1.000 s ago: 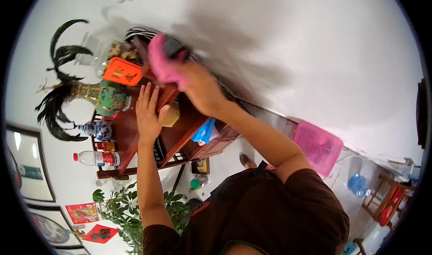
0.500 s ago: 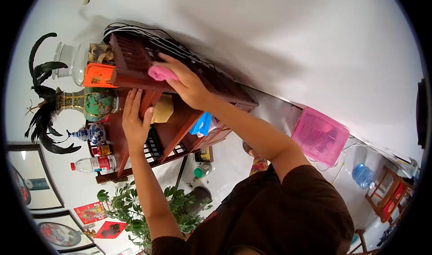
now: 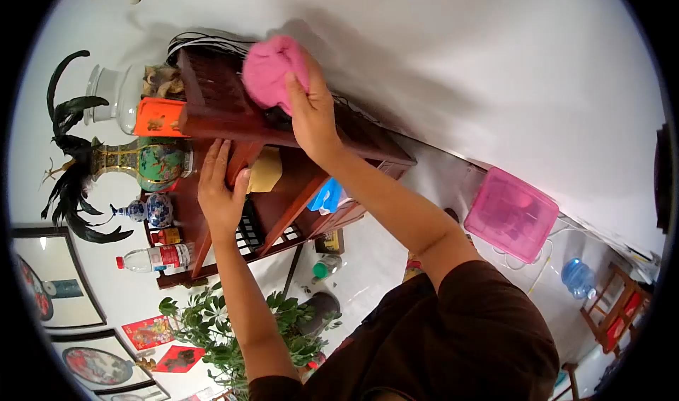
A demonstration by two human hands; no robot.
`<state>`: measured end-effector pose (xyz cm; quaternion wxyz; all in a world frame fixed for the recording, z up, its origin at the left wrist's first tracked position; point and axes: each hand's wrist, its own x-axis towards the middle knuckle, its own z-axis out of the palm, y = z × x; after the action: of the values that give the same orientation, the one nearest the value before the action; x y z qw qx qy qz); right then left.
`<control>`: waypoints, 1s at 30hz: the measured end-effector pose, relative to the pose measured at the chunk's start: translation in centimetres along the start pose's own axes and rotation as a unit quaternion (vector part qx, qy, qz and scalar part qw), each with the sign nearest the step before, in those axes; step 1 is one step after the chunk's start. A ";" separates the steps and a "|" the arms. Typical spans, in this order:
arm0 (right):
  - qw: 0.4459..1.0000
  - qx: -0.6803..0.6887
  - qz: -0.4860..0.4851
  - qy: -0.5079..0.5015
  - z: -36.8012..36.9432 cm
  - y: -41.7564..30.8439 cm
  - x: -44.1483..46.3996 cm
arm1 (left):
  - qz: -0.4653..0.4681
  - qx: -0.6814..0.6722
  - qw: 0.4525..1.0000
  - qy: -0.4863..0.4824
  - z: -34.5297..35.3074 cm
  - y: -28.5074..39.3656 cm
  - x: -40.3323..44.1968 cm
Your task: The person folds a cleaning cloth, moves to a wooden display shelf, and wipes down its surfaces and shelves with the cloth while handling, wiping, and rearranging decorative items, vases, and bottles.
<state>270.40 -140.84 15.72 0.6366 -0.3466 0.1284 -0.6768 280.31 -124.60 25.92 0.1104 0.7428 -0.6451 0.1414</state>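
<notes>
My right hand (image 3: 315,118) grips a bunched pink cloth (image 3: 274,72), its thumb pressed over the near side. The cloth is in front of the slatted end of a dark red wooden cabinet (image 3: 212,93); whether it touches the wood I cannot tell. My left hand (image 3: 225,194) lies with fingers stretched out on the cabinet by its corner post, holding nothing. A yellowish sheet (image 3: 267,171) and a blue packet (image 3: 325,196) show inside the open shelves. Near my left hand, a green patterned vase (image 3: 161,164) with black feathers stands on the cabinet top.
The view is turned sideways. Along the cabinet top are an orange box (image 3: 159,118), a glass jar (image 3: 126,97), a blue-white gourd vase (image 3: 159,210) and a water bottle (image 3: 170,257). Cables (image 3: 205,42) run behind. A leafy plant (image 3: 212,330) and pink bin (image 3: 511,213) stand nearby.
My right hand has lifted the pink cloth off the cabinet's edge and moved it up and slightly right in view; more of the cloth shows. My left hand stays on the cabinet.
</notes>
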 end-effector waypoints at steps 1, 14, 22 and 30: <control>0.999 -0.017 -0.032 -0.031 0.3 -1.5 0.3 | 0.000 0.005 1.000 0.003 0.0 0.0 0.0; 0.933 -0.190 0.032 -0.302 3.5 1.6 7.1 | 0.023 0.019 0.999 0.034 0.0 -0.2 0.2; 0.953 -0.136 -0.049 -0.266 -7.0 -1.5 -2.3 | 0.023 0.034 0.995 0.089 0.3 -0.5 -0.2; 0.909 -0.133 0.392 -0.044 -21.5 7.9 -11.8 | 0.007 0.019 0.993 0.113 0.7 -1.2 -0.8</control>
<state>262.32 -136.64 -8.40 0.8035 -0.3794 0.3145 -0.3338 281.41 -123.88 25.02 0.1670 0.7193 -0.6312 0.2371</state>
